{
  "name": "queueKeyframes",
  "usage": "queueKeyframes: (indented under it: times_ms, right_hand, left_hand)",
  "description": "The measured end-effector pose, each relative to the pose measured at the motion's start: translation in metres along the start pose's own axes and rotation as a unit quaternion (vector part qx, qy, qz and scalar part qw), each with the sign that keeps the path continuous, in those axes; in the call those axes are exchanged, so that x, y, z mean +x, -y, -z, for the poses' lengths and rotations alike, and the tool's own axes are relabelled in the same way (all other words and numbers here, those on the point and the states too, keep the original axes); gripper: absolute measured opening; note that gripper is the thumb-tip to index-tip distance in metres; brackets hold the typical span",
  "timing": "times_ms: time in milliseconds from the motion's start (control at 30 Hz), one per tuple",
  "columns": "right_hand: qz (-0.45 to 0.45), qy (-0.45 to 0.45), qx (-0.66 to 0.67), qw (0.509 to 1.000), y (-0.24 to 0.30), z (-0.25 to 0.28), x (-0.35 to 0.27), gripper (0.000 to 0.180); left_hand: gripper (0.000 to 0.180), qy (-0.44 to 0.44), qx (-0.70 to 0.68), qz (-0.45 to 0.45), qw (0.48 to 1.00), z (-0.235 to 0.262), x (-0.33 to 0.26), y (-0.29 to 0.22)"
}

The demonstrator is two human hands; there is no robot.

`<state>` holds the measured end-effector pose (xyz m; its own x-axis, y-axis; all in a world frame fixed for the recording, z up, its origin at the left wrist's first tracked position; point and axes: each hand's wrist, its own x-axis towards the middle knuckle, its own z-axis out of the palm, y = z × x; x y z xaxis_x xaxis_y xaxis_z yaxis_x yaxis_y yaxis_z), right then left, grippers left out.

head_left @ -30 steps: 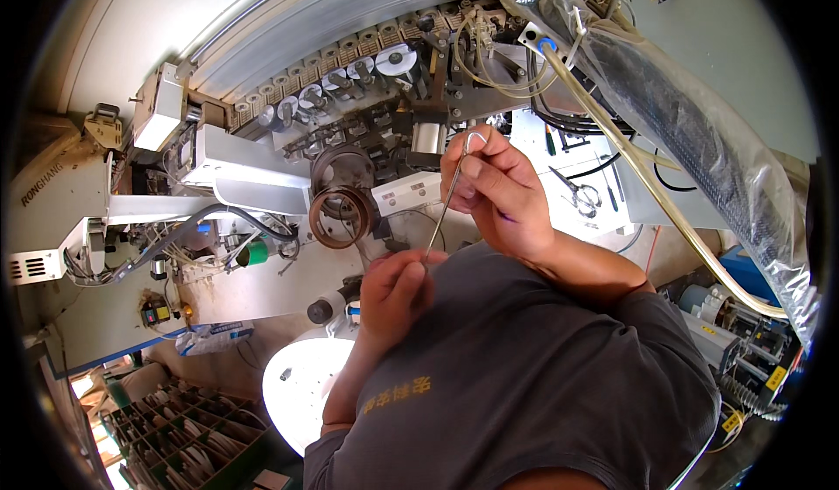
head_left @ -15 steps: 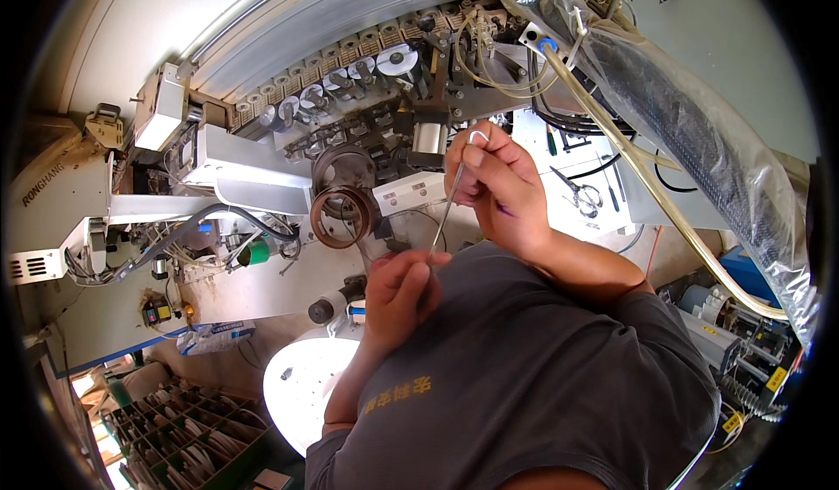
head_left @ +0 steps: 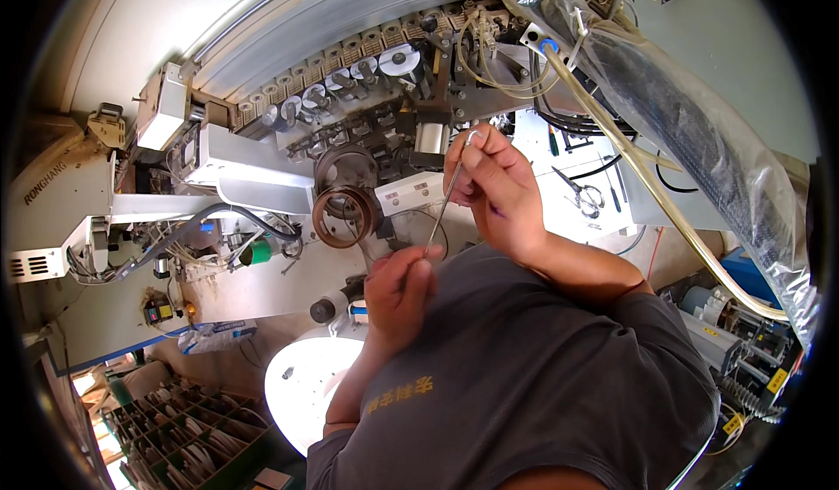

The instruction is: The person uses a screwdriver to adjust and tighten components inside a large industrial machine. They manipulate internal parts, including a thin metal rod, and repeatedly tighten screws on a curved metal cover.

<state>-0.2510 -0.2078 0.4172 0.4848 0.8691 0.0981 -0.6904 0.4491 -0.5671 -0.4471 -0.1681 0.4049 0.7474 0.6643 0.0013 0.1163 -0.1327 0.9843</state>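
A thin metal rod runs slantwise between my two hands in front of my chest. Its lower end sits pinched between the thumb and fingers of my left hand. My right hand, higher and further right, is closed on the upper end. A small white bent piece shows at that end above my right thumb; whether it is part of the rod I cannot tell. Just left of the rod, brown metal rings are mounted on the machine.
A machine with several rollers spans the far side. Scissors lie on the white surface to the right. Plastic-wrapped tubing hangs at upper right. A round white top and a divided green crate stand lower left.
Both hands keep their hold on the rod. They have shifted only very slightly, with my right hand a touch further left.
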Motion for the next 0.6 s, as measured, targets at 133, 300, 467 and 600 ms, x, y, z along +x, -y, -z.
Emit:
queueKeyframes:
  times_ms: [133, 300, 467, 600]
  right_hand:
    - [0.02, 0.005, -0.059, 0.998, -0.002, -0.001, -0.003, 0.005]
    - [-0.018, 0.042, 0.005, 0.999, 0.004, 0.013, 0.003, 0.004]
    - [-0.02, 0.039, -0.019, 0.999, 0.005, 0.0, 0.0, 0.004]
    - [-0.003, 0.017, -0.016, 1.0, 0.005, -0.003, -0.001, 0.004]
  left_hand:
    - [0.019, -0.029, 0.007, 0.018, 0.999, -0.002, -0.001, 0.003]
    - [0.023, 0.023, -0.038, -0.038, 0.998, 0.0, -0.001, 0.01]
    - [0.021, 0.011, -0.095, 0.074, 0.993, 0.001, -0.005, 0.0]
    - [0.022, 0.04, -0.121, 0.092, 0.988, 0.001, -0.003, -0.009]
